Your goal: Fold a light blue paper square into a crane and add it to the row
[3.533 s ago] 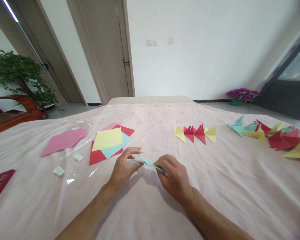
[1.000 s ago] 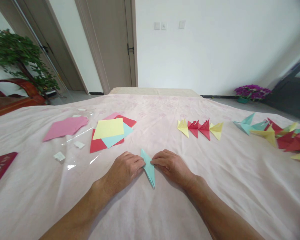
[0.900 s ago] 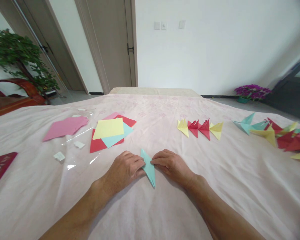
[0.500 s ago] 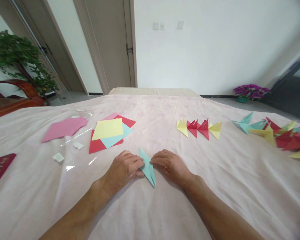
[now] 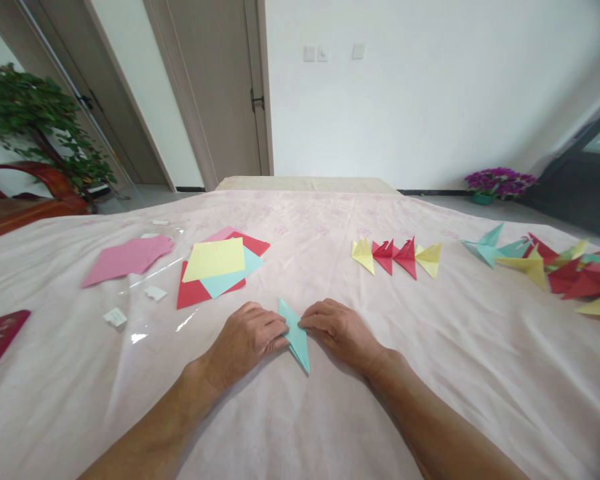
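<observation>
A light teal sheet of origami paper (image 5: 295, 331), folded into a narrow diamond, lies on the tablecloth between my hands. Its long points run from upper left to lower right. My left hand (image 5: 253, 335) grips its left edge, fingers closed together, the fingertips partly hidden. My right hand (image 5: 337, 331) pinches the right edge near the middle with closed fingers. Beyond my left hand lies a fanned pile of square paper, with a yellow sheet (image 5: 215, 260) on top, a teal sheet (image 5: 235, 277) and a red sheet (image 5: 190, 293) beneath.
Pink paper (image 5: 127, 259) lies at left by a clear plastic wrapper (image 5: 140, 333) and white scraps (image 5: 115, 317). A row of folded yellow and red cranes (image 5: 405, 258) stands right of centre. More folded cranes (image 5: 575, 273) are heaped far right. A dark red object (image 5: 3, 337) sits at the left edge.
The lower part of the teal paper now shows a flap fanned out at its left edge, where a centre slit showed before. Both hands stay in nearly the same place.
</observation>
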`<move>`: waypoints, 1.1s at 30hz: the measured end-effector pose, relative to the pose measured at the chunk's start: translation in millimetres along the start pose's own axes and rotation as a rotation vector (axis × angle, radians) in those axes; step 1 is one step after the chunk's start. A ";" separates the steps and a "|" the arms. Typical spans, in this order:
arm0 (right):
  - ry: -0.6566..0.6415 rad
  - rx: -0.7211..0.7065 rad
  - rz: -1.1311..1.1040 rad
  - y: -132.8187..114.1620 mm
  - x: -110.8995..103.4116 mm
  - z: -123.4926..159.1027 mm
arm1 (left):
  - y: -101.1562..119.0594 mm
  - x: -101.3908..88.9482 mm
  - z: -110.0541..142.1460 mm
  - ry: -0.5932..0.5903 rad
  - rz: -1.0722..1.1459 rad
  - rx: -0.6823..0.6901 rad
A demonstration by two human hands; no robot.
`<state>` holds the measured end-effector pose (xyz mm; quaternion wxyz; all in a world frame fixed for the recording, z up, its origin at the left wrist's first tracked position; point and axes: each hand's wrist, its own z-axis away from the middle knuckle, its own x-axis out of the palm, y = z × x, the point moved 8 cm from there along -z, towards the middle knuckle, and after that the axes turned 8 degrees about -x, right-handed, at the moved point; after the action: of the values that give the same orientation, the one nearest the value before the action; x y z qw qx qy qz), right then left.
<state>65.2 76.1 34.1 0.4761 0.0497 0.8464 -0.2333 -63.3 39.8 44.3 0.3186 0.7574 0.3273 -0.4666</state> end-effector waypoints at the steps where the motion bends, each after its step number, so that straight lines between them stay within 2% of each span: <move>1: 0.002 -0.001 -0.002 0.6 0.1 0.1 | 0.4 0.1 -0.1 0.001 -0.004 0.001; 11: -0.002 -0.007 -0.010 1.3 0.3 -1.0 | 4.8 -2.0 -2.8 0.075 -0.068 -0.022; 18: 0.006 -0.020 -0.052 3.6 1.1 0.6 | 15.6 2.2 -7.1 0.079 -0.159 0.019; 25: -0.010 -0.007 -0.042 4.6 1.0 -0.4 | 14.3 0.4 -4.8 0.137 -0.177 -0.007; 33: 0.003 -0.013 -0.075 3.7 -0.8 -0.4 | 9.0 5.1 -5.2 0.084 -0.117 -0.067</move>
<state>66.4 79.6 33.6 0.4660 0.0152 0.8500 -0.2452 -51.8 39.6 43.1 0.3019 0.7447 0.3995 -0.4412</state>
